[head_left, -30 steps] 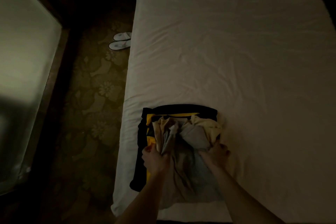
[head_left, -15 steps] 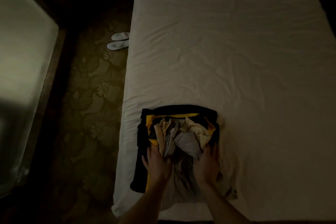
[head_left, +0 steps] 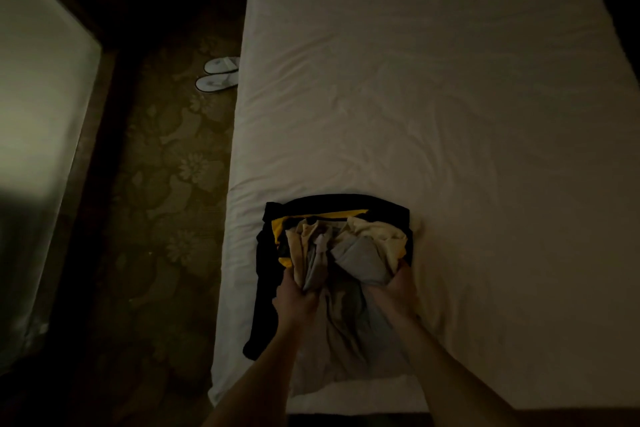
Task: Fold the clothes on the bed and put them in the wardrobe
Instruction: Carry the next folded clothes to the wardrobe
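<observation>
A stack of clothes lies at the near left corner of the white bed. At the bottom is a black and yellow garment, and on top sits a bunched beige and grey garment. My left hand grips the left side of the bunched cloth. My right hand grips its right side, fingers curled into the fabric. Both forearms reach in from the bottom edge of the view. The room is dim.
A pair of white slippers stands on the patterned carpet left of the bed. A pale panel with a dark frame fills the far left. The wardrobe is not in view.
My hands went from pressing flat on the top garment half a second ago to gripping its two sides. The bunched cloth has gathered closer between them.
</observation>
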`<state>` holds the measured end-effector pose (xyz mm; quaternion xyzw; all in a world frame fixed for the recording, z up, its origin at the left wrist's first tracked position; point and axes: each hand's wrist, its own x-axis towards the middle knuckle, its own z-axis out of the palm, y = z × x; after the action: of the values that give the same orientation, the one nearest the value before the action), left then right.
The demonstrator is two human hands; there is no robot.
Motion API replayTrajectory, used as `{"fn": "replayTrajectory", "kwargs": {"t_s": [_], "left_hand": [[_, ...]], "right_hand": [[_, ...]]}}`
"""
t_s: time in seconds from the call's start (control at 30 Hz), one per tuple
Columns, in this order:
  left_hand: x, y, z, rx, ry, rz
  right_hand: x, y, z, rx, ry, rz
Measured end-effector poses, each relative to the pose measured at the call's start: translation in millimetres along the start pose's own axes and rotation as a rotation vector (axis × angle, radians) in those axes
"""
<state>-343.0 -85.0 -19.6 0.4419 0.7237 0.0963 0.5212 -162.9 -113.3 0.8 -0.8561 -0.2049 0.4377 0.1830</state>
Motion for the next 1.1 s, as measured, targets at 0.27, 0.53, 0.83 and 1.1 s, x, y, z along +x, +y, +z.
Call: {"fn": "replayTrajectory", "kwargs": {"t_s": [0.27, 0.53, 0.83, 1.1], "left_hand": [[-2.7, 2.2, -2.9, -0.246, 0.073, -0.079], [-17.6, -0.1, -4.2, -0.163, 0.01, 0.09], [-31.3, 1.3, -12.0, -0.216, -0.091, 0.117], [-22.8, 6.1, -31.4, -0.271, -0.275, -0.011]], "right_hand": [[-4.5, 8.1, -18.9, -0.139, 0.012, -0.047], [-30.4, 8.1, 6.9, -0.431, 0.184, -0.155], [-23.7, 8.5, -8.9, -0.343, 0.054, -0.244], [-32.3, 2.1, -15.2, -0.477, 0.09, -0.234]]}}
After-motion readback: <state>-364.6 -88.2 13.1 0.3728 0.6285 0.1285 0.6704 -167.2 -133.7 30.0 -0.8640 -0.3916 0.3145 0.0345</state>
